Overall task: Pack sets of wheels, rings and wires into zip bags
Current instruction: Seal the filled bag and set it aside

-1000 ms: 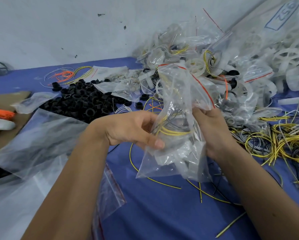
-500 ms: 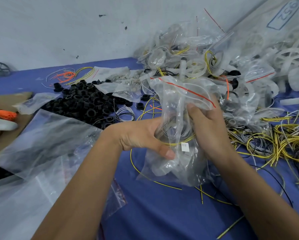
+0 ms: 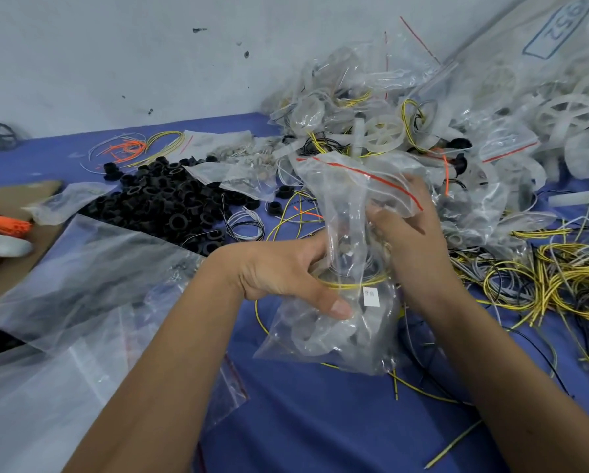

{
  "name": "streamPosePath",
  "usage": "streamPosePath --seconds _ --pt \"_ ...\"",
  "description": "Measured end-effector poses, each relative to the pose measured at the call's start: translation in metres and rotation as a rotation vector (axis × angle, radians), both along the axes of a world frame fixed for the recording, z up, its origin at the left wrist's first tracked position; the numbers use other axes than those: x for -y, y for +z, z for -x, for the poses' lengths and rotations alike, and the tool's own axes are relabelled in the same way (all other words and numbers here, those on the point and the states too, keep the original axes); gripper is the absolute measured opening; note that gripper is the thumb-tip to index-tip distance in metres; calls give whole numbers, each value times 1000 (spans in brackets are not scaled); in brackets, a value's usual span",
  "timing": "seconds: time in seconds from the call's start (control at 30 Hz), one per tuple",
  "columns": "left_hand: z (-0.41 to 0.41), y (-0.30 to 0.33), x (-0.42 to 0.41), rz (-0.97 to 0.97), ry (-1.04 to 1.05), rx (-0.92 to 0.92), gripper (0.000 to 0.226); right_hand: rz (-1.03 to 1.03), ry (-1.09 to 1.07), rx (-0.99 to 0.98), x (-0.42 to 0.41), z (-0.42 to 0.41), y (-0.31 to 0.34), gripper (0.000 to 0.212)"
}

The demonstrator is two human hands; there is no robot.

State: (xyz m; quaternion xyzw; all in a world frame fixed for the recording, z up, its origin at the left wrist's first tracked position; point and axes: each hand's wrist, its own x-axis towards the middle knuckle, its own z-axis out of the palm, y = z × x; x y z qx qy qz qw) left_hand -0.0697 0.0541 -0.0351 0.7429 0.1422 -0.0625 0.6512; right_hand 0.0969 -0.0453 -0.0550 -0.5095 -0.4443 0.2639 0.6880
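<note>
Here, near the centre of the view, both hands are working on one zip bag (image 3: 341, 261) held just above the blue desk (image 3: 303, 421). The left hand (image 3: 283, 274) is gripping the bag's middle from 9 o'clock, thumb pressed on the front film and fingers curled behind. The right hand (image 3: 412, 233) is closing round the upper part from 3 o'clock, fingers bunching the plastic just below the red zip line (image 3: 371, 175). Inside, a yellow wire coil (image 3: 354, 285) and a white wheel (image 3: 317, 329) are lying toward the bottom; whether a ring is inside cannot be told. The step in hand appears to be settling the contents before sealing, since the mouth is looking unsealed. The next move is probably calling for both grips to slide up to the zip line and press it shut along its length. Finished bags (image 3: 388, 107) are piling at 1 o'clock, black rings (image 3: 163, 199) at 10 o'clock, loose wires (image 3: 542, 278) at 3 o'clock.
</note>
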Motion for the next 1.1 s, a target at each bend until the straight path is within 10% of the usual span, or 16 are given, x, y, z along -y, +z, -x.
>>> streamPosePath --seconds 0.17,0.37,0.57,1.1 --pt "14 4 -4 134 -35 0 35 51 76 -89 0 -7 3 25" --pt "18 1 -19 106 361 102 98 177 -35 -59 -3 -9 -2 25" --pt "23 8 -39 35 604 294 18 357 -11 -210 -3 -14 1 43" --pt "39 24 -40 85 465 641 32 -44 -102 -290 6 -19 17 25"
